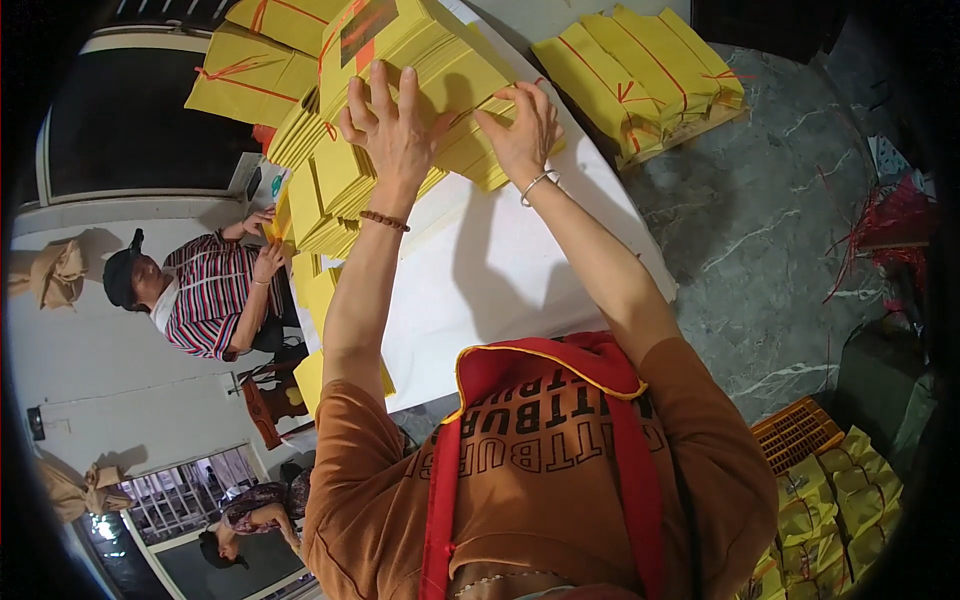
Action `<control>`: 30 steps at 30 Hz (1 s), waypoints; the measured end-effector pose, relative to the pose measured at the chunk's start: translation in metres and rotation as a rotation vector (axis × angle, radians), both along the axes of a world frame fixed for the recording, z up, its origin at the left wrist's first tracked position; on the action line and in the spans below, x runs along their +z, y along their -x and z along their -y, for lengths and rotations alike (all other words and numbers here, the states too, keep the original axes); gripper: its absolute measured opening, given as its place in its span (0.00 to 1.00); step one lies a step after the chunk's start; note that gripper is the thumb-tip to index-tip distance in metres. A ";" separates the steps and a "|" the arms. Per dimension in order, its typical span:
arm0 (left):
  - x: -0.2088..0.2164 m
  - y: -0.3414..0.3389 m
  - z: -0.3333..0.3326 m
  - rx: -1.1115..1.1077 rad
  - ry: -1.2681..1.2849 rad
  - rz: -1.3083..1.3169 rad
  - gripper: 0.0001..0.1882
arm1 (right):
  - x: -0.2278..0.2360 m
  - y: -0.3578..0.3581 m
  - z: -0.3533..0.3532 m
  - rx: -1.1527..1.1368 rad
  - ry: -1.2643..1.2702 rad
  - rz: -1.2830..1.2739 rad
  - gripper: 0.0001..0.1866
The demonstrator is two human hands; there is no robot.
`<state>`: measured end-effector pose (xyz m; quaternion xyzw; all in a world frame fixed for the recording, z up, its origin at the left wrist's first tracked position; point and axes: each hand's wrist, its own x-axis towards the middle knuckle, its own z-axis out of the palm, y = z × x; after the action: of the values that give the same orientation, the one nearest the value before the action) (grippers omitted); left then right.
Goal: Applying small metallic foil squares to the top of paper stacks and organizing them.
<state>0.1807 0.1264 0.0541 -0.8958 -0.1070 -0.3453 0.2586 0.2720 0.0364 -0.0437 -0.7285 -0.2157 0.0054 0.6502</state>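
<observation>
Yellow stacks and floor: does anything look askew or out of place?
Mildly. The low stack beside the left hand has layers jutting unevenly, so it looks askew. At far right, a red tangle trails loose strands over the floor, which looks untidy. No damage is clear.

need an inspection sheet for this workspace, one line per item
Surface: white table, partly covered.
Job's things: thick yellow paper stack in front of the person.
Clutter: red-tied yellow bundles beyond the table's right side; orange crate at lower right.
Hands: left hand, fingers spread, on the stack; right hand, fingers curled, at its right side.
Cables: nothing clearly seen.
Surroundings: grey marbled floor; person in striped shirt at left.
</observation>
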 end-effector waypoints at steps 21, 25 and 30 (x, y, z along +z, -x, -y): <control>-0.025 0.039 0.008 -0.031 0.290 0.417 0.41 | -0.009 -0.008 -0.011 -0.038 -0.027 0.015 0.17; -0.050 0.046 0.012 -0.105 0.983 0.713 0.35 | -0.009 -0.008 -0.010 -0.023 -0.063 0.012 0.17; -0.049 0.044 0.000 -0.118 1.591 0.780 0.29 | -0.031 -0.026 -0.003 0.081 -0.200 0.102 0.15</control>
<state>0.1368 0.1267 0.0049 -0.6331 -0.3495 -0.4620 -0.5135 0.2977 0.0393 -0.0748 -0.6501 -0.2772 -0.0271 0.7069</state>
